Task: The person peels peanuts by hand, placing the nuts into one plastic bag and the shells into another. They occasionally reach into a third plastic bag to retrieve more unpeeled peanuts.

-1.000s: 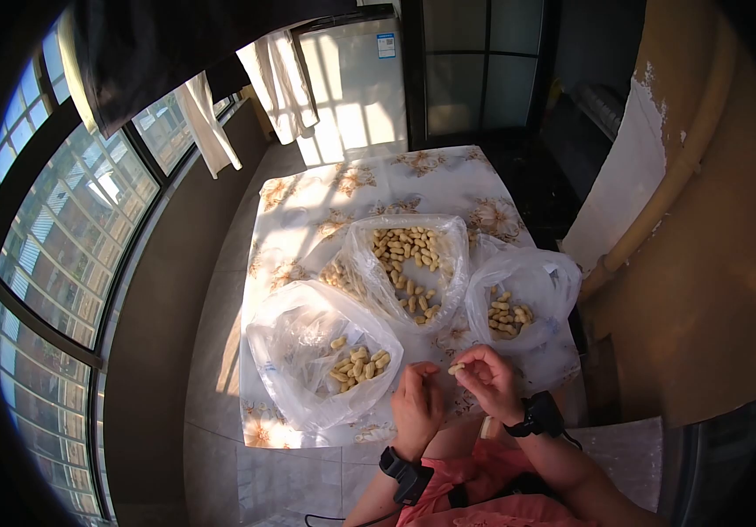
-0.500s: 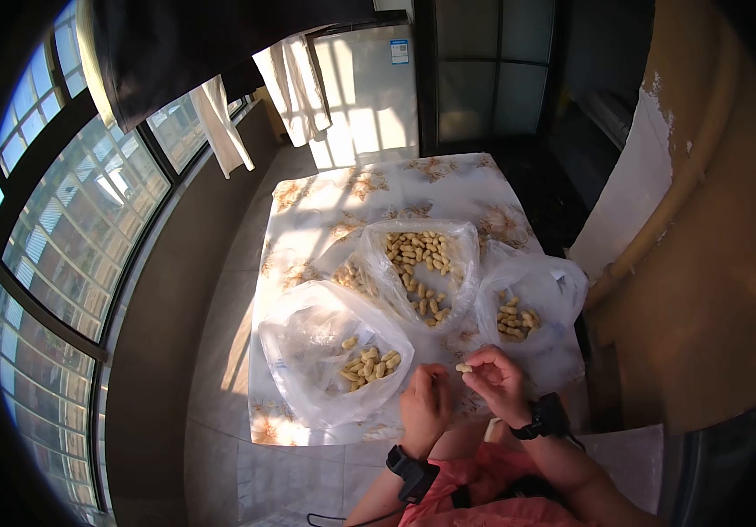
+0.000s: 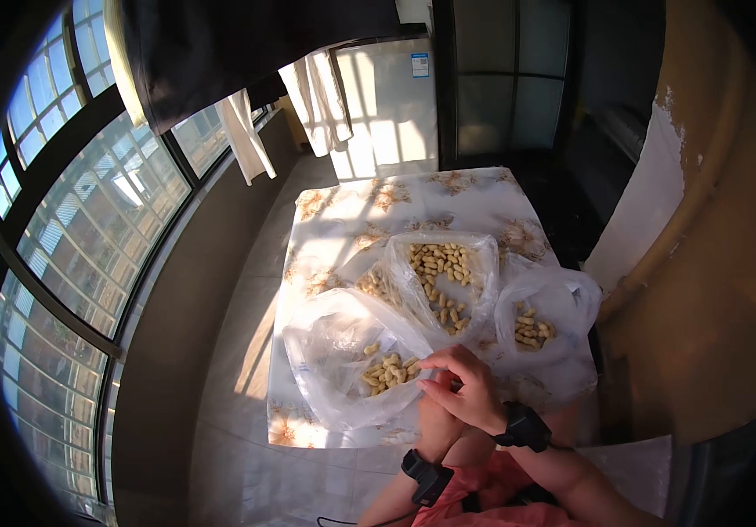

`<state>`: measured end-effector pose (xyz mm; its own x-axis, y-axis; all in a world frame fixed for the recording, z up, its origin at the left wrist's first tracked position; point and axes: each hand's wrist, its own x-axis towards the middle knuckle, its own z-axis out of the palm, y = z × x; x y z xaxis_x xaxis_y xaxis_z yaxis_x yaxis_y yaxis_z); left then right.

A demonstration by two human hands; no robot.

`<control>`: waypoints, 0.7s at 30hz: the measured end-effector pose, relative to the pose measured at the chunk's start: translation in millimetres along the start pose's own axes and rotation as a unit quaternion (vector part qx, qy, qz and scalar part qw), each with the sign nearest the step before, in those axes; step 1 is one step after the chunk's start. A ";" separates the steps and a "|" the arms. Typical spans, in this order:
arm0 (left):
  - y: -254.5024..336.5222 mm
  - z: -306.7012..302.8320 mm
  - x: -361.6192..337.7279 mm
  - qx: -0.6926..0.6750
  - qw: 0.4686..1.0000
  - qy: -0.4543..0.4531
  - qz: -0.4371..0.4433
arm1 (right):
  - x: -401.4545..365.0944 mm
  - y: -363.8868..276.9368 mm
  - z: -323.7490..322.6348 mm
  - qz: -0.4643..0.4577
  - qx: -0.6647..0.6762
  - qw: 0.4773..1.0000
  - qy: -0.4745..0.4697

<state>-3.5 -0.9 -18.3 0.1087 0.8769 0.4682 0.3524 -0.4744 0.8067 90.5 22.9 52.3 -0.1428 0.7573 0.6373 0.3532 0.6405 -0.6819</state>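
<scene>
My right hand (image 3: 464, 386) reaches across my left one, its fingertips at the right rim of the left plastic bag (image 3: 321, 351). Thumb and forefinger are apart, with no peanut visible between them. Below it is my left hand (image 3: 437, 430); its fingers are mostly hidden behind the right hand. Peanuts (image 3: 388, 373) lie in a small pile in the left bag. The middle bag (image 3: 486, 263) holds more peanuts (image 3: 442, 263), spread over its bottom. Another small pile of peanuts (image 3: 533, 331) sits in the right bag (image 3: 578, 303).
The bags stand on a table with a flowered cloth (image 3: 343, 204). Barred windows (image 3: 105, 211) line the left side, with light cloths (image 3: 316, 101) hanging near them. A white cabinet (image 3: 387, 114) is behind the table, and a brown wall (image 3: 703, 351) at the right.
My right hand has moved left, over my left hand, to the left bag's rim. The peanut it held is no longer visible between its fingers. The view has shifted slightly.
</scene>
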 end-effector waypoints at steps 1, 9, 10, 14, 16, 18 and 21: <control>-1.1 -0.1 0.5 -0.007 1.000 0.000 -0.007 | -11.5 2.1 0.2 0.093 0.057 0.994 -0.004; 12.8 -7.0 6.5 -0.082 0.994 -0.037 -0.063 | -60.1 26.1 -39.0 0.109 -0.023 0.993 0.030; 12.6 -7.4 7.5 -0.085 0.994 -0.036 -0.062 | -58.7 26.0 -39.9 0.109 -0.026 0.993 0.030; 3.2 -1.7 8.1 -0.145 0.989 0.010 -0.039 | -51.7 23.9 -33.9 0.075 -0.034 0.996 -0.044; 8.0 -7.5 7.1 -0.096 0.992 -0.028 -0.080 | -52.0 23.5 -32.5 0.077 -0.022 0.996 -0.040; 11.5 -10.0 7.2 -0.085 0.992 -0.045 -0.083 | -56.7 29.9 -33.2 0.077 -0.011 0.996 -0.038; 13.5 -10.6 8.5 -0.063 0.993 -0.071 -0.077 | -55.0 30.8 -35.6 0.064 -0.001 0.998 -0.024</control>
<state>-7.7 -0.6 0.5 0.1961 0.9374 0.2879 0.2576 -0.3326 0.9072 142.1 -3.6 9.1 -0.1410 0.8377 0.5276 0.3724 0.5387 -0.7557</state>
